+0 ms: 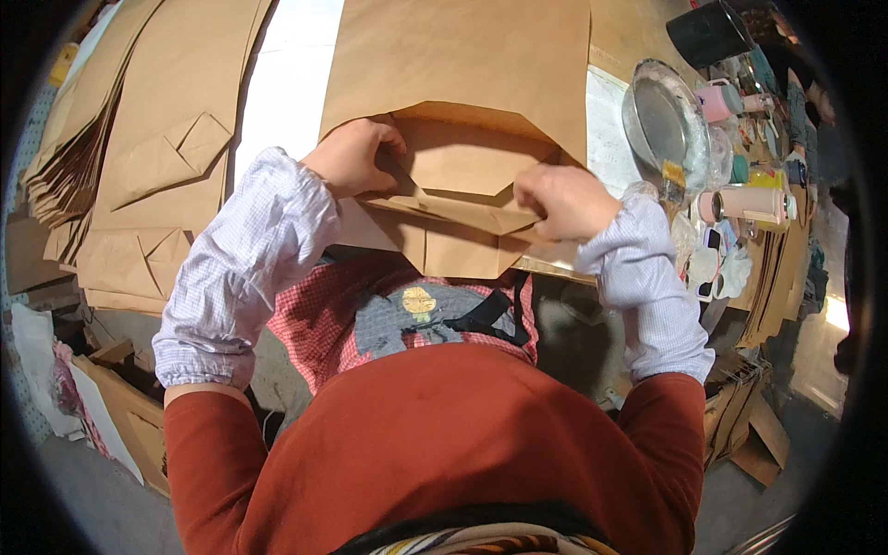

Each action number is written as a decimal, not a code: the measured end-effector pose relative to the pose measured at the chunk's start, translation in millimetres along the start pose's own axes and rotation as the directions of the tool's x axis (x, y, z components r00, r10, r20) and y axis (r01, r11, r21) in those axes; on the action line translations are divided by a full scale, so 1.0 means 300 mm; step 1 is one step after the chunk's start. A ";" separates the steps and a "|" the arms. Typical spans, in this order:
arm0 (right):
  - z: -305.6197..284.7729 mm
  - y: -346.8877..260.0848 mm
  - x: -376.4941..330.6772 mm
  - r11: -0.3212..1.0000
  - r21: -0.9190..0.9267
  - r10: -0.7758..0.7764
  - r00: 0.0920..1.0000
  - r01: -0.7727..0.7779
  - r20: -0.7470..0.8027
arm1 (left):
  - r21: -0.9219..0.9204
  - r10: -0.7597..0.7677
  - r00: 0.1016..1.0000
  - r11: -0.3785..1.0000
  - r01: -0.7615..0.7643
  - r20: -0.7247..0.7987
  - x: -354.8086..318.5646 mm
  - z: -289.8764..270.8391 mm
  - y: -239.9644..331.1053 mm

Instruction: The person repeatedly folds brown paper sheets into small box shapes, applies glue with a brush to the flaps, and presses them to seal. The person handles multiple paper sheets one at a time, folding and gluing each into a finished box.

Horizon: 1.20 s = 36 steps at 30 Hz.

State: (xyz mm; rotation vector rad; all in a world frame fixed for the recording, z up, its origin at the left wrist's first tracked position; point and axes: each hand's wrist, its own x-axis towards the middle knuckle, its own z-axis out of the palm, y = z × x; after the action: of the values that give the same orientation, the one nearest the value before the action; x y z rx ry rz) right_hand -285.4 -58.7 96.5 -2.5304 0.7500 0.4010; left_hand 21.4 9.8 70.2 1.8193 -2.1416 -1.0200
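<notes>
A large brown paper bag (458, 65) lies flat in front of me, its near end spread into an opened, folded bottom. My left hand (356, 155) is closed on the left corner of that end, thumb tucked inside the fold. At the right corner my right hand (566, 200) pinches the same paper, fingers bent over the edge. Between both hands a folded strip of paper runs across, and a flap hangs over the table's near edge. Parts of my fingertips are hidden in the folds.
Stacked brown paper bags (176, 83) lie on the left, some with folded ends. On the right sit a metal basin (661, 120), a brush (673, 180), a pale pink bottle (747, 205) and a black bucket (710, 35). A cardboard box (129, 407) stands low at left.
</notes>
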 end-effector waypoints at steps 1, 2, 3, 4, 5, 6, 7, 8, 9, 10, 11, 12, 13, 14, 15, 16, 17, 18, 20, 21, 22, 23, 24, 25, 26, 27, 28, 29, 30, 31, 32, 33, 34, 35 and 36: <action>-0.008 -0.010 -0.009 0.999 0.020 -0.031 0.999 0.030 0.034 | -0.041 -0.035 0.998 0.998 0.038 0.058 0.000 -0.015 0.000; -0.015 -0.016 -0.016 0.991 0.065 -0.118 0.992 0.116 0.031 | -0.041 -0.017 0.997 0.999 0.020 0.071 -0.001 -0.027 -0.001; -0.016 -0.018 -0.012 0.983 0.129 -0.128 0.991 0.131 -0.029 | -0.048 0.037 0.996 0.998 -0.033 0.087 -0.006 -0.037 -0.004; -0.010 -0.020 -0.005 0.993 0.114 0.014 0.995 -0.002 -0.099 | -0.033 0.046 0.992 0.999 -0.042 0.121 -0.009 -0.040 -0.005; -0.003 -0.016 0.014 0.988 0.142 0.085 0.982 -0.062 -0.166 | 0.052 0.082 0.989 0.995 -0.089 0.126 -0.011 -0.035 -0.004; 0.005 -0.007 0.040 0.978 0.168 0.169 0.949 -0.127 -0.266 | 0.024 0.108 0.990 0.994 -0.110 0.089 -0.011 -0.025 -0.003; 0.014 0.003 0.069 0.982 0.138 0.164 0.952 -0.132 -0.258 | 0.015 0.064 0.995 0.998 -0.065 0.082 -0.003 -0.007 0.002; 0.030 0.006 0.100 0.984 0.034 0.178 0.948 -0.176 -0.262 | 0.004 0.054 0.998 0.999 -0.054 0.030 0.008 0.007 0.004; 0.046 0.001 0.115 0.983 -0.014 0.172 0.945 -0.183 -0.278 | 0.042 -0.018 0.998 0.999 0.021 -0.065 0.016 0.033 0.013; 0.056 -0.002 0.124 0.960 -0.083 0.235 0.933 -0.266 -0.272 | 0.075 0.007 0.989 0.997 0.004 -0.146 0.019 0.060 0.022; 0.065 -0.008 0.108 0.962 -0.125 0.175 0.902 -0.241 -0.396 | 0.106 -0.016 0.985 0.994 0.035 -0.171 0.023 0.073 0.025; 0.070 -0.015 0.075 0.987 -0.063 0.094 0.836 -0.151 -0.541 | 0.128 0.007 0.982 0.992 0.018 -0.187 0.025 0.083 0.029; 0.069 -0.019 0.014 0.998 -0.049 0.008 0.777 -0.051 -0.630 | 0.063 -0.021 0.976 0.997 0.036 -0.215 0.024 0.088 0.031; 0.062 -0.016 -0.056 0.996 -0.044 -0.088 0.724 0.079 -0.684 | 0.061 -0.042 0.980 0.997 0.055 -0.194 0.020 0.084 0.032; 0.054 -0.006 -0.147 0.990 -0.093 0.013 0.711 -0.109 -0.703 | 0.028 -0.009 0.980 1.000 0.015 -0.201 0.017 0.076 0.033; 0.045 0.013 -0.241 0.954 -0.159 0.065 0.691 -0.256 -0.720 | 0.007 -0.065 0.984 0.998 0.067 -0.167 0.013 0.065 0.035; 0.033 0.047 -0.328 0.912 -0.171 0.145 0.684 -0.372 -0.715 | -0.018 -0.034 0.991 0.999 0.032 -0.131 0.008 0.050 0.039; 0.020 0.090 -0.410 0.860 -0.256 0.163 0.713 -0.441 -0.682 | -0.041 -0.021 0.997 0.999 0.018 -0.069 0.002 0.034 0.044; 0.023 0.156 -0.537 0.778 -0.362 0.285 0.802 -0.514 -0.525 | 0.076 -0.021 0.999 0.997 0.018 0.038 -0.009 0.011 0.062; 0.034 0.184 -0.570 0.814 -0.383 0.182 0.817 -0.437 -0.547 | 0.145 -0.060 0.996 0.988 0.049 0.073 -0.018 0.012 0.077; 0.044 0.208 -0.589 0.830 -0.394 0.127 0.822 -0.395 -0.555 | 0.212 -0.033 0.998 0.977 0.021 0.051 -0.027 0.012 0.088; 0.045 0.223 -0.614 0.845 -0.412 0.080 0.842 -0.341 -0.533 | 0.264 -0.033 0.999 0.964 0.026 0.022 -0.042 0.023 0.102; 0.043 0.237 -0.619 0.875 -0.348 0.062 0.791 -0.336 -0.609 | 0.313 0.013 1.000 0.950 -0.011 -0.007 -0.054 0.033 0.113; 0.038 0.251 -0.613 0.905 -0.286 0.057 0.754 -0.316 -0.654 | 0.364 0.030 0.999 0.931 -0.021 -0.019 -0.064 0.044 0.122; 0.022 0.262 -0.608 0.936 -0.246 -0.002 0.694 -0.253 -0.720 | 0.438 0.033 0.999 0.899 -0.020 -0.023 -0.073 0.053 0.128; 0.002 0.289 -0.577 0.988 -0.007 0.074 0.511 -0.155 -0.857 | 0.439 0.049 0.998 0.898 -0.025 -0.042 -0.081 0.060 0.133; -0.036 0.320 -0.567 0.967 0.156 0.232 0.441 -0.201 -0.867 | 0.449 0.073 0.996 0.892 -0.047 -0.041 -0.087 0.063 0.136; -0.052 0.363 -0.502 0.866 0.500 0.483 0.300 -0.024 -0.823 | 0.462 0.086 0.995 0.885 -0.058 -0.040 -0.091 0.062 0.138; -0.086 0.414 -0.462 0.760 0.648 0.627 0.308 -0.044 -0.715 | 0.493 0.063 0.998 0.869 -0.044 -0.024 -0.095 0.059 0.140; -0.108 0.464 -0.426 0.678 0.734 0.708 0.316 -0.053 -0.631 | 0.433 -0.078 0.995 0.900 0.045 0.057 -0.094 0.050 0.142; -0.122 0.512 -0.395 0.643 0.762 0.737 0.330 -0.075 -0.590 | 0.441 -0.087 0.993 0.896 0.045 0.075 -0.096 0.043 0.145; -0.121 0.550 -0.368 0.631 0.770 0.752 0.318 -0.095 -0.577 | 0.450 -0.066 0.996 0.893 0.032 0.060 -0.099 0.034 0.150; -0.123 0.583 -0.357 0.570 0.805 0.805 0.304 -0.164 -0.509 | 0.453 -0.069 0.996 0.891 0.036 0.057 -0.102 0.026 0.155; -0.127 0.605 -0.376 0.535 0.827 0.819 0.348 -0.173 -0.457 | 0.467 -0.042 0.999 0.884 0.022 0.033 -0.106 0.020 0.161; -0.121 0.615 -0.388 0.556 0.810 0.823 0.254 -0.184 -0.508 | 0.435 -0.021 1.000 0.900 0.022 -0.007 -0.108 0.013 0.166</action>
State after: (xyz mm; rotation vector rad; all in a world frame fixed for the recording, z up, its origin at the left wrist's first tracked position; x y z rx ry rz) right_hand -479.7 -163.5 108.7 -1.5389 1.8333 -0.9748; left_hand -13.1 42.8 105.9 2.0207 -2.5091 -0.5646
